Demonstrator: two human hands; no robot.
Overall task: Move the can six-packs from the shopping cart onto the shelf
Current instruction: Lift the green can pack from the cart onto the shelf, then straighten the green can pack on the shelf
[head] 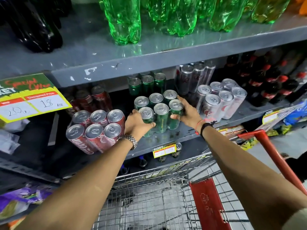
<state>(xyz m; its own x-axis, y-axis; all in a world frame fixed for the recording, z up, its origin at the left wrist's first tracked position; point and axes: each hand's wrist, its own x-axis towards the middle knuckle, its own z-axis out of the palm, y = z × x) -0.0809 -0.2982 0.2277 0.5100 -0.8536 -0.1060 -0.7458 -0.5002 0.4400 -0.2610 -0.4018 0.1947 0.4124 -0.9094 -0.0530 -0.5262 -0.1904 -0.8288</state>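
Note:
A green can six-pack (159,112) stands on the grey middle shelf (181,135) near its front edge. My left hand (137,124) grips its left front corner and my right hand (187,112) grips its right side. To its left a red cola six-pack (98,128) leans tilted at the shelf's front. On the right stands a silver six-pack (222,100). The wire shopping cart (149,201) below my arms shows no six-packs in the part I can see.
Further green (147,84), red (93,98) and silver cans (194,77) stand deeper on the shelf, with dark cola bottles (269,85) at right. Green bottles (126,20) fill the upper shelf. A yellow price sign (31,100) hangs at left. The cart's red handle (274,156) is at right.

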